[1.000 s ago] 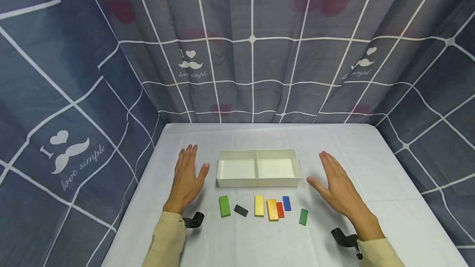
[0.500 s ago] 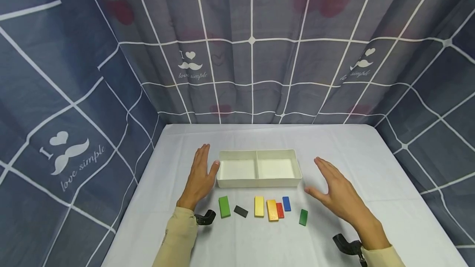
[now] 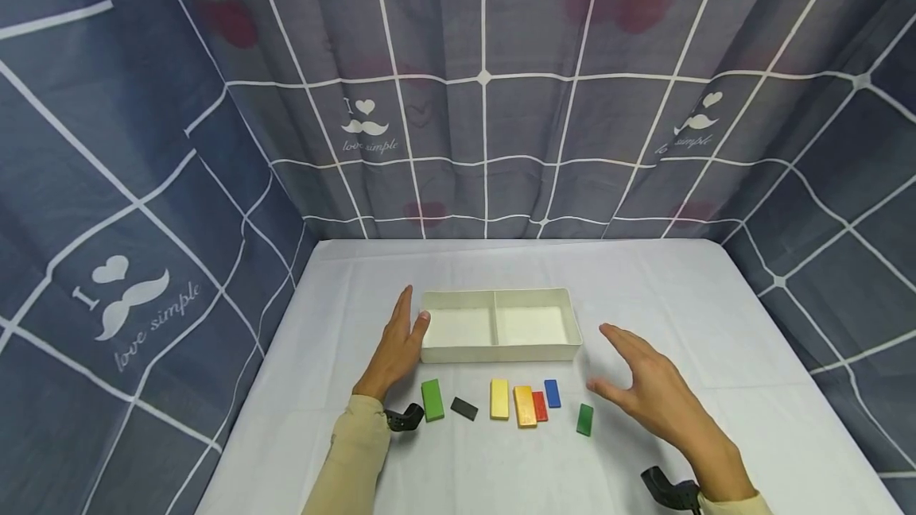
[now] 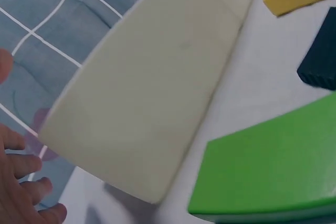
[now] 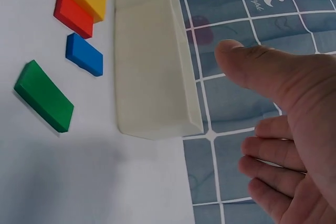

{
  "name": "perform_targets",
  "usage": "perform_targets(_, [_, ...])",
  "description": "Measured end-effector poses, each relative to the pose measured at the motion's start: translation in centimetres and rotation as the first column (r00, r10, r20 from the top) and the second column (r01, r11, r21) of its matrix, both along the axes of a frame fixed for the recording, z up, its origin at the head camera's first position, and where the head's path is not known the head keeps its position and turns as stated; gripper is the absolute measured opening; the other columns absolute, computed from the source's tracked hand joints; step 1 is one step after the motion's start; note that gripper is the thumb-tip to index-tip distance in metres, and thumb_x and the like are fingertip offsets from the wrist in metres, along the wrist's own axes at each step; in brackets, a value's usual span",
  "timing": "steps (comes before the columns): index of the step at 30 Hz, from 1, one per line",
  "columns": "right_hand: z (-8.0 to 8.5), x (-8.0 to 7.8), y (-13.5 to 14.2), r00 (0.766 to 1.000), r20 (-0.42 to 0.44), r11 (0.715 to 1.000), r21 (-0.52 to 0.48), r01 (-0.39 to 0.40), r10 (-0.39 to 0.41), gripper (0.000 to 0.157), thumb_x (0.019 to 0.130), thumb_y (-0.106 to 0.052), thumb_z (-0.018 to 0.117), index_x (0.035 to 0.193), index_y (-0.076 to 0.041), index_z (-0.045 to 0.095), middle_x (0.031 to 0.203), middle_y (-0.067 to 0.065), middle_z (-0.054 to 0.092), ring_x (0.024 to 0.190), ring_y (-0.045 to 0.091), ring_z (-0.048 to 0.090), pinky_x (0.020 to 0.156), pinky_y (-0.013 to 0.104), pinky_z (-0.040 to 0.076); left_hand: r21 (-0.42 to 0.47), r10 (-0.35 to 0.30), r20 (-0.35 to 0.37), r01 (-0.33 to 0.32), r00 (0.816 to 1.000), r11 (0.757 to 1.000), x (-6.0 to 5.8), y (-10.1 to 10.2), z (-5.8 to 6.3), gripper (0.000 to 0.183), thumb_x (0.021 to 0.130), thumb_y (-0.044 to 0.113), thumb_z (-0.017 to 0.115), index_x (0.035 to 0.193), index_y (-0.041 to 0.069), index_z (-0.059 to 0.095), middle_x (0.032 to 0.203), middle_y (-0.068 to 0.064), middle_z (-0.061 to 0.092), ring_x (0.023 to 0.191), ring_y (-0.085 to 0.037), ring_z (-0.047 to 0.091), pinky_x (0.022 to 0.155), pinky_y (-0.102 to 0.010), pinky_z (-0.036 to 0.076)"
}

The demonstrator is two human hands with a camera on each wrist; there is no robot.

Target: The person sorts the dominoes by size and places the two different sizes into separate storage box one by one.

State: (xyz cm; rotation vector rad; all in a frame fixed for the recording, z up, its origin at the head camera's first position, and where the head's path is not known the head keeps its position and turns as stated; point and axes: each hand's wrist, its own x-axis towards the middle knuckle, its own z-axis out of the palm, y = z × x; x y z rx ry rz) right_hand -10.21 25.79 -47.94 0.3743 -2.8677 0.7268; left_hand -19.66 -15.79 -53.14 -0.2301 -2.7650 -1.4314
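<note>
A cream two-compartment tray (image 3: pixel 501 354) stands on the white table, with nothing in either half. My left hand (image 3: pixel 395 348) is at its left end, fingers straight, thumb tip overlapping the corner in the head view. Off the tray's right end hovers my right hand (image 3: pixel 647 388), fingers relaxed and thumb apart. In front of the tray lies a row of blocks: light green (image 3: pixel 432 400), black (image 3: pixel 464 408), yellow (image 3: pixel 499 399), orange-yellow (image 3: pixel 525 406), red (image 3: pixel 540 406), blue (image 3: pixel 553 393) and dark green (image 3: pixel 584 420). The dark green block is nearest my right hand.
A grey-blue checked curtain (image 3: pixel 444 118) encloses the table (image 3: pixel 515 467) at the back and both sides. Black wrist cameras sit on the left wrist (image 3: pixel 405 417) and the right wrist (image 3: pixel 669 489), the left one close beside the light green block.
My left hand has moved right, up to the tray's left end. The right hand has shifted slightly left and toward me. Tray and blocks stay in place.
</note>
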Motion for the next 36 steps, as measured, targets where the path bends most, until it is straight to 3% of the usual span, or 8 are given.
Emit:
perform_targets(9, [-0.9, 0.8, -0.4, 0.999, 0.047, 1.0, -0.006, 0.008, -0.008, 0.081, 0.087, -0.033, 0.094, 0.154, -0.004, 0.06, 0.152, 0.02, 0.066, 0.138, 0.046, 0.063, 0.109, 0.067, 0.053, -0.005, -0.017, 0.061, 0.017, 0.998, 1.0, -0.4, 0.1, -1.1, 0.073, 0.118, 0.04, 0.037, 0.176, 0.003, 0.011, 0.183, -0.019, 0.014, 0.17, -0.039, 0.015, 0.137, -0.058, 0.013])
perform_targets(22, [-2.0, 2.0, -0.8, 0.992, 0.122, 1.0, -0.004, -0.003, 0.003, 0.068, 0.084, -0.03, 0.095, 0.143, -0.005, 0.071, 0.14, 0.014, 0.075, 0.13, 0.039, 0.07, 0.107, 0.06, 0.057, -0.042, -0.063, 0.106, 0.068, 0.992, 0.997, -1.0, 0.3, -2.0, 0.071, 0.119, 0.03, 0.038, 0.175, 0.0, 0.007, 0.181, -0.022, 0.018, 0.168, -0.041, 0.021, 0.135, -0.061, 0.019])
perform_targets(36, [-3.3, 2.6, -1.6, 0.962, 0.271, 1.0, -0.007, -0.01, 0.011, 0.062, 0.081, -0.034, 0.097, 0.133, -0.008, 0.077, 0.134, 0.008, 0.078, 0.128, 0.034, 0.072, 0.109, 0.056, 0.056, -0.046, -0.08, 0.067, 0.083, 0.995, 0.995, -0.9, 0.6, -2.0, 0.071, 0.107, 0.004, 0.038, 0.173, -0.007, 0.013, 0.172, -0.031, 0.036, 0.158, -0.05, 0.038, 0.129, -0.067, 0.031])
